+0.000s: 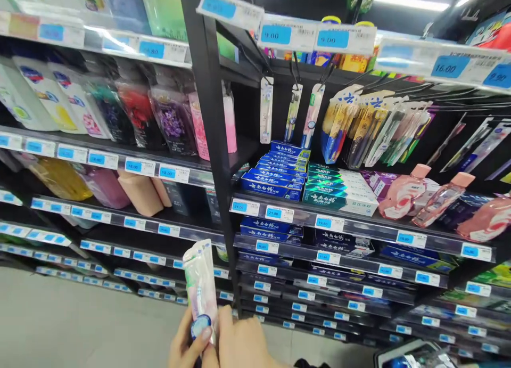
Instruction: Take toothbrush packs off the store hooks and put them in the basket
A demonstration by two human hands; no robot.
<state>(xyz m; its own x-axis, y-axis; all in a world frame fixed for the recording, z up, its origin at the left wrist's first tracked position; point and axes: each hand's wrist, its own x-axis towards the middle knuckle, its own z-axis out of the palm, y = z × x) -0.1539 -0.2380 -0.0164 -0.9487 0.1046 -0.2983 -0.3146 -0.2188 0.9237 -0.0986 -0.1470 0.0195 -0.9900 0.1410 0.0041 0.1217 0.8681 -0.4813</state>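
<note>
Both my hands are at the bottom middle of the view, closed round the lower end of a slim packaged toothbrush [200, 285] that stands upright. My left hand [186, 346] pinches it from the left, the thumb lying across its round blue base. My right hand [241, 341] wraps it from the right. The pack is white and pale green with a pink strip. It is held in front of the black upright post [209, 117] between two shelf bays.
Hanging toothbrush packs [293, 112] and stacked blue toothpaste boxes [275, 173] and green ones [339, 189] fill the right bay. Pink bottles [403, 192] lie further right. Refill pouches [136, 109] stand on the left shelves. Blue price labels line every shelf edge. Grey floor [80, 325] lies below left.
</note>
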